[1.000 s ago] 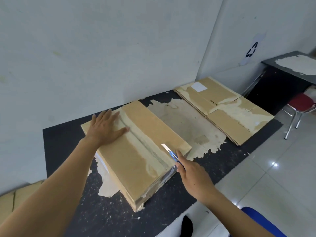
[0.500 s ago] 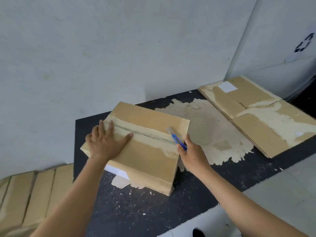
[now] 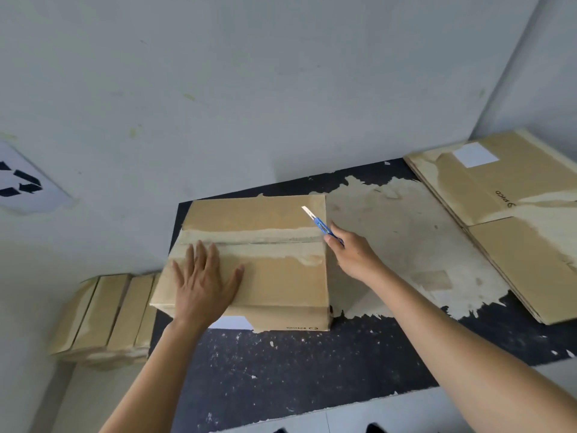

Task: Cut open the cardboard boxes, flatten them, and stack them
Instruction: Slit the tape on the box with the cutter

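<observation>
A closed cardboard box (image 3: 274,220) lies on the black table (image 3: 281,370), its taped centre seam running left to right. My left hand (image 3: 203,282) presses flat on the box's near-left top, fingers spread. My right hand (image 3: 349,251) grips a blue utility knife (image 3: 321,228) at the box's right edge, at the right end of the seam. The bare blade points up and away over the far flap. A stack of flattened boxes (image 3: 505,220) lies on the table's right side.
More flattened cardboard (image 3: 106,317) sits lower down to the left of the table, against the wall. A recycling sign (image 3: 22,185) is on the left wall. The table top has a large worn pale patch (image 3: 406,245) between box and stack.
The box has turned so its seam now runs left to right. My right hand with the knife has stayed at the seam's right end. The view has swung left.
</observation>
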